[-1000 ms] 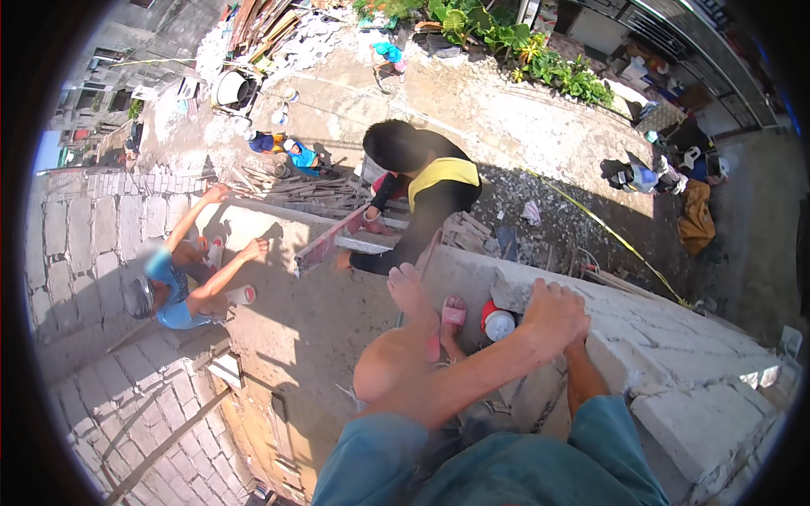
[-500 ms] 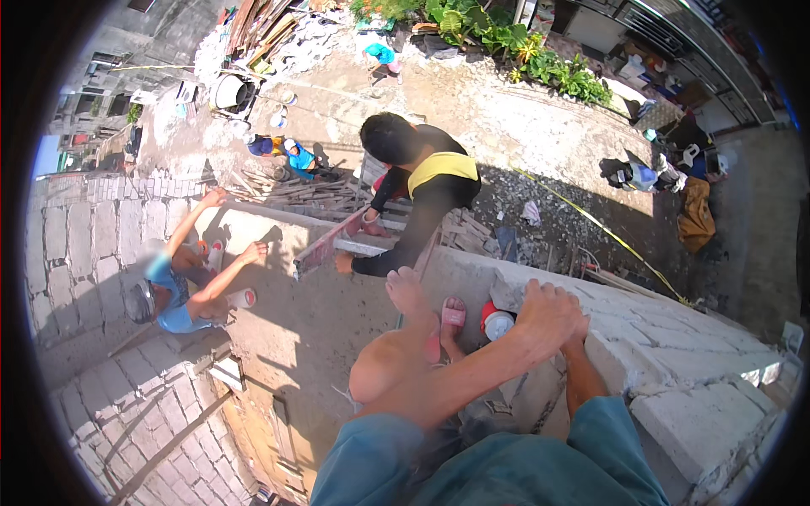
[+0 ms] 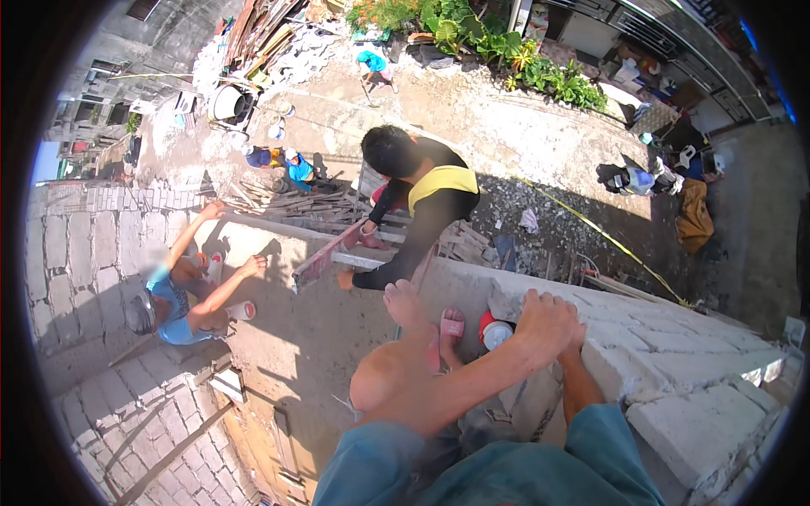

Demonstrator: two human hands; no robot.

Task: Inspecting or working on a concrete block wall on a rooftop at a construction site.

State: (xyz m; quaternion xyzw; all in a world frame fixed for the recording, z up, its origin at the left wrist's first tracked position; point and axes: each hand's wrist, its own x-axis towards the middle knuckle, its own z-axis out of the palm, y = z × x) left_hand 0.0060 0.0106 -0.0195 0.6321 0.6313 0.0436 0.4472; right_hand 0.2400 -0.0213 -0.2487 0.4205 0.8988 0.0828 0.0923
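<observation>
My left hand (image 3: 545, 319) lies over my right hand (image 3: 577, 337), its fingers bent and closed around it. My right hand's fingers are mostly hidden. Both are close to the rough edge of a concrete block wall (image 3: 675, 337). Just left of them sits a red and white round container (image 3: 496, 331). A pink sandal (image 3: 451, 321) is on a foot nearby. A bare limb end (image 3: 405, 304) shows above a bare knee (image 3: 377, 381); blur hides whose limb it is. Ahead, a person in black and yellow (image 3: 418, 190) grips a red-railed ladder-like frame (image 3: 325, 260).
Another person in blue (image 3: 175, 312) squats at left beside grey block walls (image 3: 72, 253). Far below are a cement mixer (image 3: 229, 103), piled boards (image 3: 283, 201), workers and a yellow line (image 3: 591, 219). Broken blocks (image 3: 709, 417) edge the wall at right.
The view has shifted slightly. The person in black and yellow has their head a bit lower in the picture. A distant worker in turquoise has moved a little left. My hands stay together.
</observation>
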